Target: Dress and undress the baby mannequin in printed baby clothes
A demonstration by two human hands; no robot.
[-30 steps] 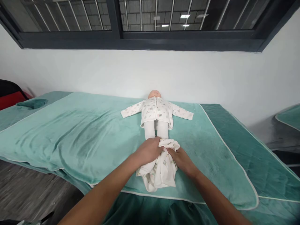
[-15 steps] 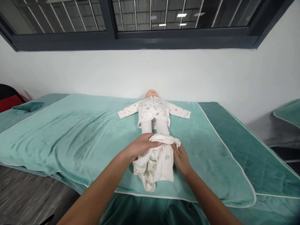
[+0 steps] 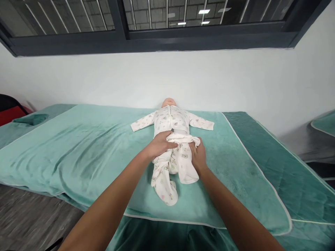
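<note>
A baby doll (image 3: 171, 116) in a white printed top lies on its back on a light teal towel (image 3: 91, 153), head toward the wall. White printed trousers (image 3: 170, 167) cover its legs up to near the hips. My left hand (image 3: 159, 144) is closed on the left side of the waistband. My right hand (image 3: 197, 155) is closed on the right side of it. The doll's legs are hidden inside the trousers, whose foot ends lie limp toward me.
The towel lies over a darker teal padded bed (image 3: 277, 164) against a white wall, under a barred window (image 3: 157, 21). A folded teal cloth (image 3: 31, 119) and a red and black object (image 3: 9, 108) sit far left. Another teal bed edge (image 3: 324, 123) shows at the right.
Both hands have drawn the trousers from the doll's lower legs up to near its hips. The bunched fabric has stretched out along the legs.
</note>
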